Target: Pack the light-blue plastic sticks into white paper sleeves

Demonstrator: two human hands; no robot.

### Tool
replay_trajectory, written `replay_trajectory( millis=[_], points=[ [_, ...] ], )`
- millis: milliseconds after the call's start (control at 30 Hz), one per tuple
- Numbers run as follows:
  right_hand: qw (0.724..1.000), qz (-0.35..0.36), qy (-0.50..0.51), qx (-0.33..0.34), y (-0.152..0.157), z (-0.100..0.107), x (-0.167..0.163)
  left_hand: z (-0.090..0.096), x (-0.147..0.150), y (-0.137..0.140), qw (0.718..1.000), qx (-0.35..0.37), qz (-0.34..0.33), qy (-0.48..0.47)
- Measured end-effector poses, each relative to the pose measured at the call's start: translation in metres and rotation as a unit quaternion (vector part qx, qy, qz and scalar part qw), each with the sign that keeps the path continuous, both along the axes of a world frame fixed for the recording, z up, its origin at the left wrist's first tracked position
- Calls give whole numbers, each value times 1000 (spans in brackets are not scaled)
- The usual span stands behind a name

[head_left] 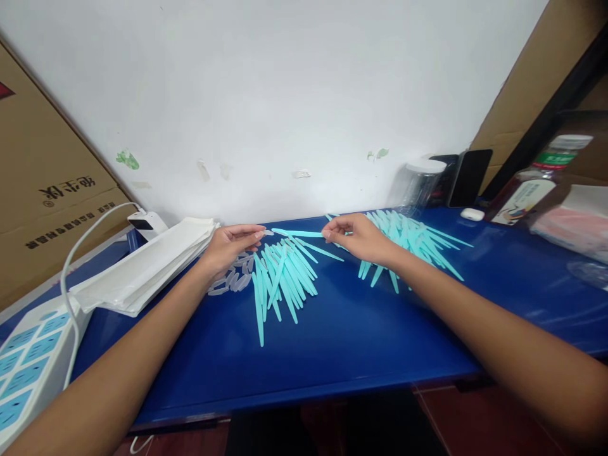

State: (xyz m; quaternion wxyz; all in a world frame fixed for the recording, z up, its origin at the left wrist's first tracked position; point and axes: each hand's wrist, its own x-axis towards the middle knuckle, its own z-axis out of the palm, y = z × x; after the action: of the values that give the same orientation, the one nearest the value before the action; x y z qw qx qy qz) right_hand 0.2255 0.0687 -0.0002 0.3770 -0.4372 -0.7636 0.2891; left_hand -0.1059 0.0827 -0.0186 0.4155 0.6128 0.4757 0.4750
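My right hand is closed in a pinch on one end of a slim turquoise plastic stick, shaped like an eyebrow razor. The stick points left, over a pile of similar sticks. My left hand pinches a small clear plastic cap, held just short of the stick's far tip with a narrow gap between. Loose clear caps lie under and beside my left hand. A second heap of turquoise sticks spreads behind and right of my right hand, partly covered by it.
White paper bags, a charger and a power strip with a white cable sit left. At right stand a clear jar, a phone, an earbud case and a bottle. A wall closes the blue table's back.
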Motion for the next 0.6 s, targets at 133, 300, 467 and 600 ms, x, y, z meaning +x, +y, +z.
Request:
replay_trajectory(
  millis=[133, 300, 467, 600],
  points=[
    [1000, 0, -1, -4, -1, 1, -1, 0, 0, 0, 1000, 3, 9, 6],
    [1000, -3, -3, 1, -1, 2, 0, 2, 2, -2, 1000, -5, 13, 3],
    [1000, -1, 2, 16, 0, 1, 0, 3, 2, -2, 1000, -20, 18, 1],
    [1000, 4, 1, 19, 0, 0, 0, 4, 2, -2, 1000, -28, 11, 7]
  ],
)
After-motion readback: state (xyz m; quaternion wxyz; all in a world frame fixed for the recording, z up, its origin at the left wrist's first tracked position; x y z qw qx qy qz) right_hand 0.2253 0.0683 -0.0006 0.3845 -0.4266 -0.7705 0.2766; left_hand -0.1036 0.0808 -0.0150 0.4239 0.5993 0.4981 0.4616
